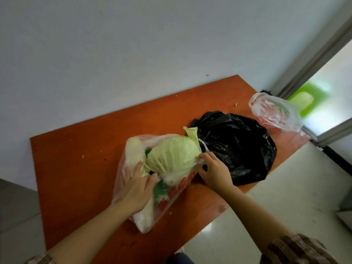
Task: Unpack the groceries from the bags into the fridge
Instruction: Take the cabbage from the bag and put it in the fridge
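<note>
Step in hand, as judged: freeing the cabbage (173, 155) from the printed bag (171, 195), which lies mid-table (76, 168).

Your left hand (133, 185) lies spread on the bag's left side, fingers nearly straight, pressing film against the cabbage. It grips nothing.

Your right hand (213, 170), fingers curled, pinches the bag's rim at the cabbage's right flank, just beside the black bag (238, 145).

Recommendation: peel the rim down and away with the right hand and brace with the left. Then lift the head from beneath, since the thin film may tear.

A second clear bag (276, 113) sits far right.
</note>
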{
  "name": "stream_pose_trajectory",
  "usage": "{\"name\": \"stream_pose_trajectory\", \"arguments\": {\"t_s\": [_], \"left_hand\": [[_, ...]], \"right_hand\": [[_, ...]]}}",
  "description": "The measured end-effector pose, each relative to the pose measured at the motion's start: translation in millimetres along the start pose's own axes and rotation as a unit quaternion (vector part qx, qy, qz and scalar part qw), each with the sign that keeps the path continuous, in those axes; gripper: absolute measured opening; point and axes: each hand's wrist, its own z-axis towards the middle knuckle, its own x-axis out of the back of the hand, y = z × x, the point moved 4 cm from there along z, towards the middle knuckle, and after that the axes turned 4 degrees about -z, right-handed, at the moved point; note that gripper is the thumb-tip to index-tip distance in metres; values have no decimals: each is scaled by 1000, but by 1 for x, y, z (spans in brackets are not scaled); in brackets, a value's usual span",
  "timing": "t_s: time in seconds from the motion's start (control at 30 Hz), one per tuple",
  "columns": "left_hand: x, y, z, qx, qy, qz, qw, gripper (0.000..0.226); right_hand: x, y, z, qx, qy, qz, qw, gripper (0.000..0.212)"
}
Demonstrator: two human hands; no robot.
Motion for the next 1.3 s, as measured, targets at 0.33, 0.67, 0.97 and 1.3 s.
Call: {"name": "stream_pose_trajectory", "arguments": {"t_s": [0.33,0.67,0.97,1.3], "left_hand": [[-26,11,-23,38,-67,193,978,66],[56,64,5,-14,206,43,978,48],[29,54,58,43,59,-214,974,21],[3,56,66,73,-91,-270,956,34]], "right_hand": [[-22,36,-35,121,-185,-112,969,20],[49,-32,43,16,0,91,996,34],[5,-54,37,-21,-145,43,988,81],[5,-6,-28,-102,-85,255,958,101]]}}
